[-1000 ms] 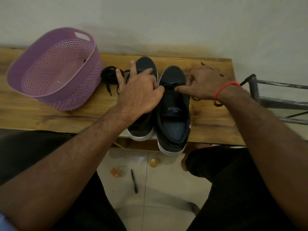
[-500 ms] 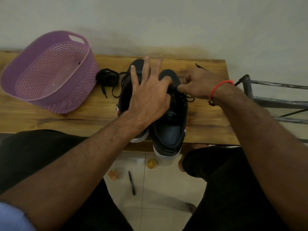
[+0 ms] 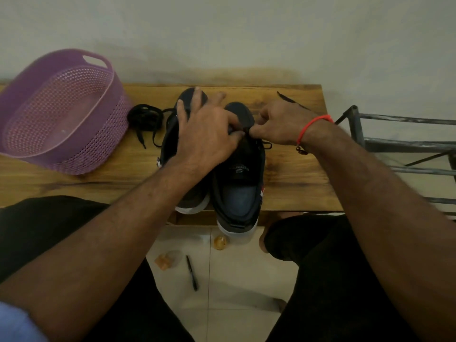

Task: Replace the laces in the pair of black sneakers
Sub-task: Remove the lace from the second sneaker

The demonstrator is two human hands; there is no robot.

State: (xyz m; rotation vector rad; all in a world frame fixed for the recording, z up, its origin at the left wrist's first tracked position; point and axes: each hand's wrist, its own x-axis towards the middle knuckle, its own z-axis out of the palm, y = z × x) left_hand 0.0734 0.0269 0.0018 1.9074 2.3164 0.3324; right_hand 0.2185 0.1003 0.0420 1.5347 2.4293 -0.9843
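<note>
Wooden bench point(image 3: 291, 174) carries the right-hand sneaker point(image 3: 240, 169) lengthwise, toe away; left hand point(image 3: 207, 137) steadies it fingers spread, right hand point(image 3: 276, 124) pinches its lace point(image 3: 267, 145).

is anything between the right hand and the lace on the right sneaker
Nothing visible. The right hand already pinches the lace at the right sneaker, and the left hand meets it there from the other side.

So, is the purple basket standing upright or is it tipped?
Tipped. The purple basket leans on the bench with its opening turned toward the camera, so its inside shows; nothing is visible in it.
</note>
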